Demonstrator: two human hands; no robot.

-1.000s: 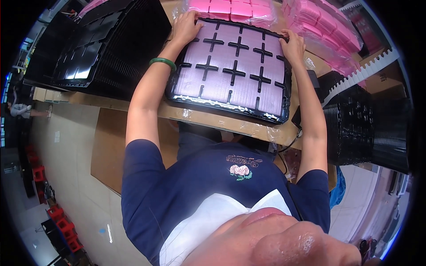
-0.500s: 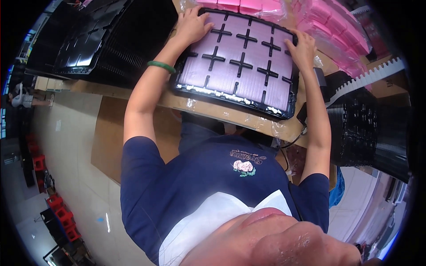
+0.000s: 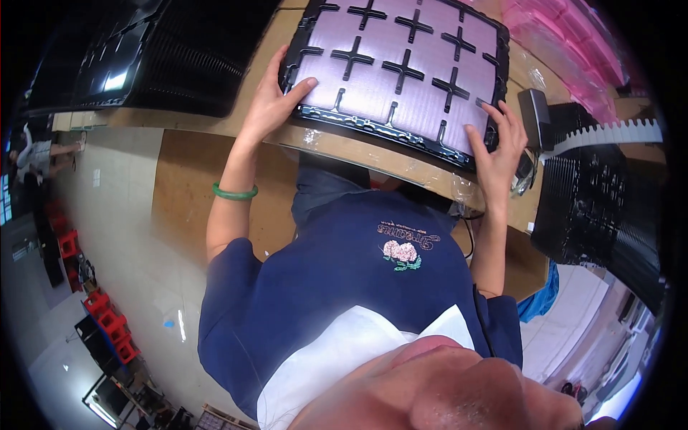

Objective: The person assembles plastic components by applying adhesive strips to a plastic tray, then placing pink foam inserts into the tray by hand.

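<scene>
A black plastic tray (image 3: 387, 130) lies on the brown tabletop, its near rim close to the table's front edge. Flat lilac pieces (image 3: 376, 80) fill it, set apart by black cross-shaped dividers. My left hand (image 3: 278, 100) grips the tray's near left corner, thumb on top and fingers along the outer side. At the near right corner, my right hand (image 3: 502, 147) clasps the rim with its thumb over the edge and fingers bent along the right side. A green bangle (image 3: 235, 192) circles my left forearm.
Stacked black trays (image 3: 193, 64) stand left of the table. Pink trays in clear film (image 3: 566, 50) lie at the back right. A dark box (image 3: 534, 118), a white toothed strip (image 3: 609, 134) and another black stack (image 3: 580, 208) are on the right. Red stools (image 3: 111, 322) line the floor.
Both hands have slid from the tray's far corners toward its near corners. The tray now appears higher in view, and the pink trays have shifted as well.
</scene>
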